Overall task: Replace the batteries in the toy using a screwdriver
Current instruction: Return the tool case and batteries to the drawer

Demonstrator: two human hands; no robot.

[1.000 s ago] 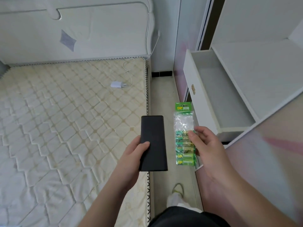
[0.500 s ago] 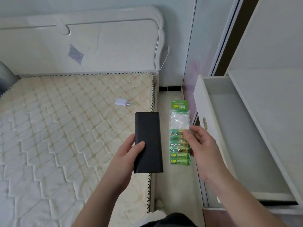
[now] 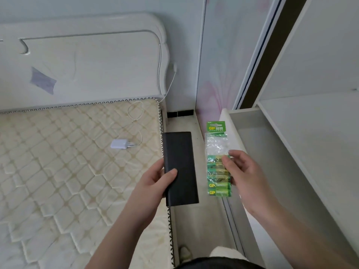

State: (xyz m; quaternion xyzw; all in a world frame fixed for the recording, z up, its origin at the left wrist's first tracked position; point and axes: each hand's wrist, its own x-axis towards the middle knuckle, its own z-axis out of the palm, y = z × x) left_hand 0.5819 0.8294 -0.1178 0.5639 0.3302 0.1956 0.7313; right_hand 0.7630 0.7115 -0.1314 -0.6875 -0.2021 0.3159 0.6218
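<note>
My left hand (image 3: 153, 181) grips a flat black rectangular case (image 3: 179, 167) by its lower left side, thumb across its face, holding it upright over the mattress edge. My right hand (image 3: 244, 175) pinches a green strip pack of batteries (image 3: 217, 162) at its middle. The pack hangs vertically beside the case, its clear upper part empty and several green cells in the lower part. No toy or screwdriver is visible.
A bare quilted mattress (image 3: 68, 171) with a white headboard (image 3: 87, 65) lies on the left. A white charger (image 3: 119, 144) with its cable rests on it. An open white drawer (image 3: 258, 152) juts out on the right under a shelf. A narrow floor strip (image 3: 196, 226) runs between.
The view has tilted up and turned right. Both hands keep their hold, and the case and battery pack stay side by side in front of me.
</note>
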